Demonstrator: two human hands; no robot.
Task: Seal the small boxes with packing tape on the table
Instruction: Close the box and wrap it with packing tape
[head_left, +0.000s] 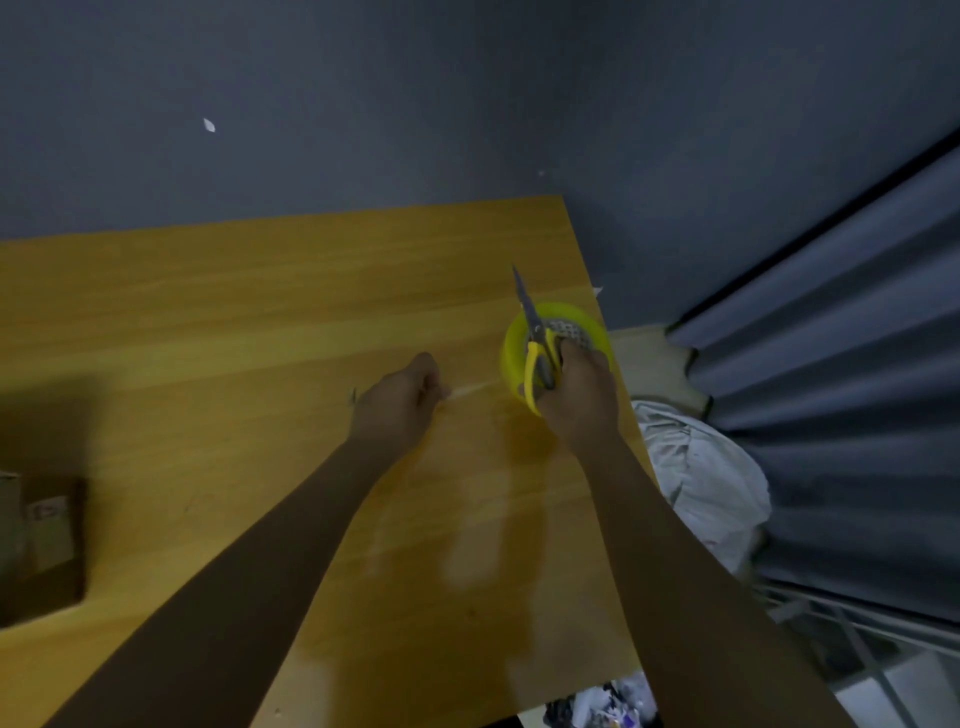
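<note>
A yellow roll of packing tape is near the table's right edge, with my right hand around its near side. That hand also grips yellow-handled scissors, blades closed and pointing away from me. My left hand is curled and pinches the free end of a clear tape strip that stretches from the roll toward the left. A small brown cardboard box sits in shadow at the table's left edge, partly cut off by the frame.
The wooden table stands against a dark grey wall. To its right hang grey curtains, with a pale cloth bundle beside the table edge. Some clutter lies on the floor at the bottom.
</note>
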